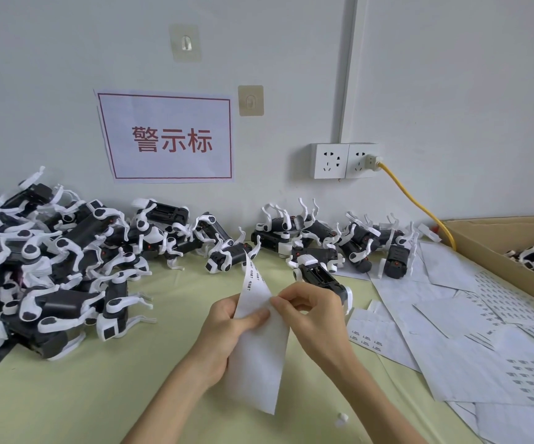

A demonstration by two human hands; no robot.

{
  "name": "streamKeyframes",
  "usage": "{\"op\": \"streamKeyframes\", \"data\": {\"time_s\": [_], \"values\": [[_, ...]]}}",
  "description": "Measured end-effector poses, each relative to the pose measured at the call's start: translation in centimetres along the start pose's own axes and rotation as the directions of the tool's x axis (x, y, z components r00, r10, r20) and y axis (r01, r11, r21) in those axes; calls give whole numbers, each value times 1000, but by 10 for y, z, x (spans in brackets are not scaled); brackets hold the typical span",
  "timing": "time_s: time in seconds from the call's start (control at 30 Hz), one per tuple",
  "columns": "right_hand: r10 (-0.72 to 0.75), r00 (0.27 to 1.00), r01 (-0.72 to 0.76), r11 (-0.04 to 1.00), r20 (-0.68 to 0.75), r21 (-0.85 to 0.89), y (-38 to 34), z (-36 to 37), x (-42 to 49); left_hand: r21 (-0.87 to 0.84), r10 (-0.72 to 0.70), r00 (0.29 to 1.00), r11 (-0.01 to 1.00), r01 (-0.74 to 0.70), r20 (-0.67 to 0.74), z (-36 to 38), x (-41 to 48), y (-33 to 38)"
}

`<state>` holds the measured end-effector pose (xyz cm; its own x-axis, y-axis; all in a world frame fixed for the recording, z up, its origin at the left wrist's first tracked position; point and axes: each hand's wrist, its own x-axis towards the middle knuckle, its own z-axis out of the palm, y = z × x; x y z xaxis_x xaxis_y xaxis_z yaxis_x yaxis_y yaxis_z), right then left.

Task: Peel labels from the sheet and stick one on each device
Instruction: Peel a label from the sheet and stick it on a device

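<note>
Sitting at a green table [105, 395] with a big pile of toy dogs [50, 267] heaped on the far left side, more toy dogs [355, 238] lined up along the wall, and a cardboard box [499, 248] hugging the right edge. Lying spread over the right side, lots of paper sheets [470, 331], some with rows of small labels. Holding up one long sheet [259, 347] in the middle, just over the table. Gripping that sheet with the left hand [227, 328], thumb pressing flat on the front. Pinching at the sheet's right edge with the right hand [310, 312], fingertips pressed together, maybe lifting a label, though too small to tell for sure.

Doing this step well: holding the sheet still with the left thumb, picking up just a corner, peeling slowly so nothing tears or curls.

Room for moving: open green table right under the hands and toward the near edge. Nearest toy dog [320, 277] lying just behind the right hand, so only a short reach needed. Watching the crowded left pile and the loose papers on the right.
</note>
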<state>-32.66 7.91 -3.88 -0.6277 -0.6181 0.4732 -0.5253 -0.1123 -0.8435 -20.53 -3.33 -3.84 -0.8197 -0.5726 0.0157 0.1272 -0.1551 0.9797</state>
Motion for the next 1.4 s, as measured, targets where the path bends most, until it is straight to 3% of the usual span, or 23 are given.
{"op": "streamKeyframes", "data": {"time_s": [0.23, 0.37, 0.47, 0.7, 1.13, 1.4], "values": [[51, 998, -51, 998, -21, 22, 0, -6, 5, -8, -19, 1000, 1000, 19, 20, 0, -1, -2], [-49, 999, 48, 999, 1, 17, -2, -6, 3, -66, -21, 1000, 998, 21, 9, 0, 0, 1], [-146, 989, 147, 986, 16, -82, -3, -4, 2, -108, -13, 1000, 994, 16, 26, -2, 1, 2], [-234, 972, 229, 961, -20, -153, -3, -3, 1, -85, 15, 998, 996, -11, 54, -3, 1, 0], [-204, 979, 200, 971, -14, -133, 0, -5, 1, 71, 72, 997, 995, -74, 32, -6, 3, -3], [-164, 985, 157, 978, -45, -139, 0, -7, 3, 80, 75, 996, 994, -79, 58, -6, 4, -7]]}}
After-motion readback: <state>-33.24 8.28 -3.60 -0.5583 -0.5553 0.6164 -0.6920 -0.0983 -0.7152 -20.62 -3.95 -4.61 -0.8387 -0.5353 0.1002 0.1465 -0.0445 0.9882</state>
